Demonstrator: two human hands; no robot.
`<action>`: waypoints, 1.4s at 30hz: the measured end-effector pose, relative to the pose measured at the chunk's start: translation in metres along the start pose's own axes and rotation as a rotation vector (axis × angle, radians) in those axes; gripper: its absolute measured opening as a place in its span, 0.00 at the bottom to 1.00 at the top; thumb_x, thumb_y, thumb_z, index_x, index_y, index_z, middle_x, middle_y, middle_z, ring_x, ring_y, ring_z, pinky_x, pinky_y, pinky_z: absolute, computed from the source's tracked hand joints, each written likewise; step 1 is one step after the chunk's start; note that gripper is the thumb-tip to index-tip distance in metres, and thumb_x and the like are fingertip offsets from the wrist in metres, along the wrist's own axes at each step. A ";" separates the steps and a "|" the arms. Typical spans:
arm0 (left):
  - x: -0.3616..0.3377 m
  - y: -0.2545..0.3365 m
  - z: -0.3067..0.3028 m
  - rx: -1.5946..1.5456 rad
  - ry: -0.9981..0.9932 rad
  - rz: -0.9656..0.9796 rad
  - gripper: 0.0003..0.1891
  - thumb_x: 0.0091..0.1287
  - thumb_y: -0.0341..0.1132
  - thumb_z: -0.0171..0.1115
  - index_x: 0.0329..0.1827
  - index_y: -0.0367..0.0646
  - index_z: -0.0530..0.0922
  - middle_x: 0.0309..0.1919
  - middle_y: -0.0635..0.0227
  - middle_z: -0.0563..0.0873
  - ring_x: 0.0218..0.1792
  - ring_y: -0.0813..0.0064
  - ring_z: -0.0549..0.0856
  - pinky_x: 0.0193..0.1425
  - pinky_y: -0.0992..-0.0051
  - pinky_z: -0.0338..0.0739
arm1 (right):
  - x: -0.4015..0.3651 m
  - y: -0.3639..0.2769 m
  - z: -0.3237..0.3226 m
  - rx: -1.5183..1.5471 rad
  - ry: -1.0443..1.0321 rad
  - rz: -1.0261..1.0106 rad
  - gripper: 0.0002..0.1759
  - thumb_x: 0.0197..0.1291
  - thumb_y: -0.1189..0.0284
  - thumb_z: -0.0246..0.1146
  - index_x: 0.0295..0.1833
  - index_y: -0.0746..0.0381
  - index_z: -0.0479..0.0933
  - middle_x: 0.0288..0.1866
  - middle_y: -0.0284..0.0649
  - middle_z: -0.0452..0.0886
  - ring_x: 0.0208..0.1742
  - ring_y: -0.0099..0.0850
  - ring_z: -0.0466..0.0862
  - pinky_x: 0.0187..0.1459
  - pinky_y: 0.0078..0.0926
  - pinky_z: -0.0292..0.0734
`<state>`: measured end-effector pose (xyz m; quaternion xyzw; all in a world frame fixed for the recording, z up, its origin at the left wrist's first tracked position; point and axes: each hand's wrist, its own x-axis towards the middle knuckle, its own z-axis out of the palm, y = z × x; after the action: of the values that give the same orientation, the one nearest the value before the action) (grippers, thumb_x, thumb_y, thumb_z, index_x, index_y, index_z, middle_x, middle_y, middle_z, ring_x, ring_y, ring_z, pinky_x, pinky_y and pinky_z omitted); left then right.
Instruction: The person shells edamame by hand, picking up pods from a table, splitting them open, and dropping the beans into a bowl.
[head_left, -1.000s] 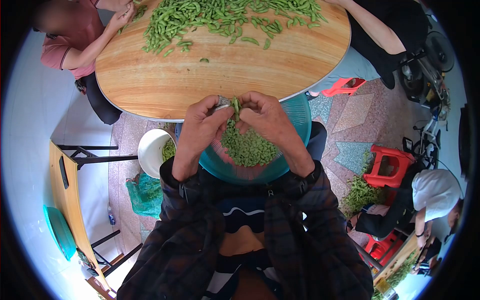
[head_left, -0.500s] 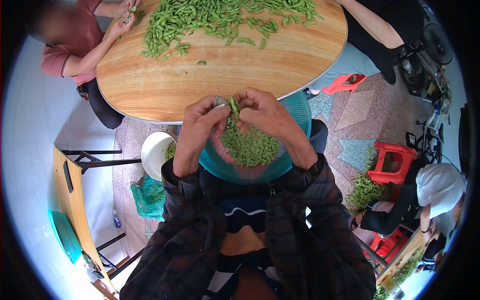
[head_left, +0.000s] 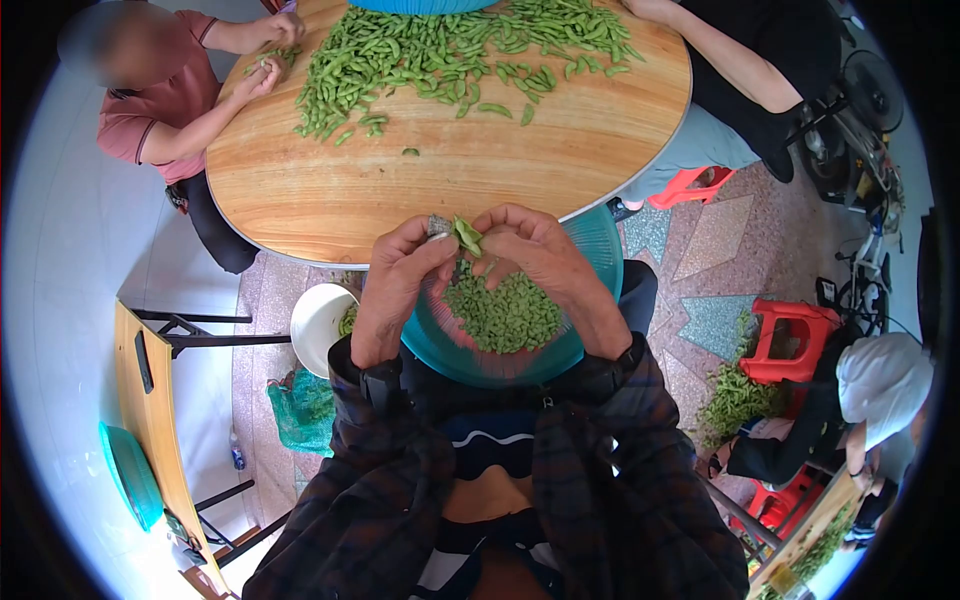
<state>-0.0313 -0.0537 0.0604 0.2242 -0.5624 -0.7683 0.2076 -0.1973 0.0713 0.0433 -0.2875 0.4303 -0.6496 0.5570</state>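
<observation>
My left hand [head_left: 400, 285] pinches a green soybean pod [head_left: 466, 236] between thumb and fingers; something grey and patterned is wrapped round one of its fingers. On the pod's other side, my right hand [head_left: 548, 262] has its fingers curled and closed against the pod's edge. The pod looks split. Below both hands, a translucent teal basin [head_left: 490, 372] rests at my lap, with a heap of shelled green beans [head_left: 508, 312] inside.
A round wooden table [head_left: 450, 180] stands ahead, bearing piled pods [head_left: 400, 65] and a blue basin [head_left: 420, 5]. People sit around it. At left are a white bucket [head_left: 318, 325] and a green mesh bag [head_left: 302, 412]; at right, a red stool [head_left: 790, 342] and pods on the floor [head_left: 738, 402].
The view has tilted upward slightly, bringing a blue basin into sight at the far table edge. The pod between my hands looks wider and more split. The person at left has moved their hands apart.
</observation>
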 end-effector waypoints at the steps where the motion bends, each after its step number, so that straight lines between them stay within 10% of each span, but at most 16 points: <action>1: 0.000 -0.001 -0.001 -0.009 -0.013 -0.004 0.05 0.73 0.30 0.63 0.43 0.37 0.83 0.25 0.74 0.81 0.25 0.85 0.77 0.25 0.82 0.68 | 0.000 0.003 0.002 -0.004 -0.004 -0.003 0.13 0.69 0.75 0.62 0.54 0.71 0.78 0.44 0.40 0.85 0.40 0.27 0.87 0.38 0.25 0.86; 16: -0.002 -0.004 0.025 0.081 0.165 0.075 0.05 0.74 0.31 0.63 0.39 0.40 0.80 0.23 0.74 0.80 0.21 0.85 0.76 0.26 0.82 0.67 | -0.006 0.012 0.029 -0.788 0.480 -0.542 0.08 0.65 0.78 0.64 0.47 0.69 0.81 0.39 0.49 0.84 0.38 0.42 0.86 0.40 0.34 0.80; 42: -0.016 0.003 0.025 0.075 0.085 0.108 0.03 0.72 0.30 0.65 0.41 0.40 0.82 0.24 0.75 0.81 0.23 0.86 0.77 0.27 0.82 0.69 | -0.017 -0.015 0.018 -0.235 0.108 -0.123 0.17 0.71 0.71 0.62 0.58 0.71 0.82 0.48 0.40 0.88 0.45 0.29 0.89 0.44 0.24 0.86</action>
<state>-0.0325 -0.0266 0.0718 0.2334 -0.5929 -0.7242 0.2639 -0.1856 0.0835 0.0671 -0.3414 0.5144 -0.6421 0.4545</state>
